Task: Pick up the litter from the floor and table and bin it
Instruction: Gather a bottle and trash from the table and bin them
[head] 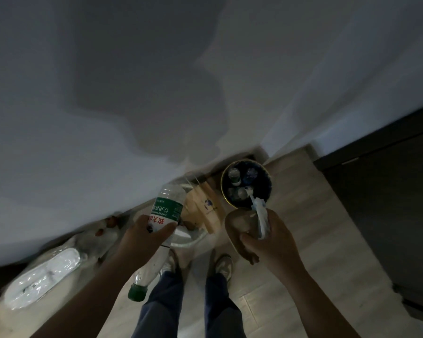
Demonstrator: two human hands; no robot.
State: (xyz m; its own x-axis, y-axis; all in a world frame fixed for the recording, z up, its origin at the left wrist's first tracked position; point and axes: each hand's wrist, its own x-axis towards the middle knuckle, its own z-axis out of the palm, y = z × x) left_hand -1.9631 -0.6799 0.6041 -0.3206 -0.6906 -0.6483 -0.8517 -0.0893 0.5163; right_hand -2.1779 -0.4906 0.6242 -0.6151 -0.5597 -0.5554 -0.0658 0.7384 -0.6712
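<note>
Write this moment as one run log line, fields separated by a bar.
left hand: holds plastic bottle, cap down | right hand: holds brown piece and white wrapper | bin: bottles inside | step: binning

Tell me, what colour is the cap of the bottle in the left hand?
Green. The cap of the bottle shows in the head view.

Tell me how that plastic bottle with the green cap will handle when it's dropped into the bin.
The bottle in the left hand looks empty and clear, so probably light. Its thin walls likely dent under a squeeze. The bin already holds other bottles, so this round one may roll or sit on top.
</note>
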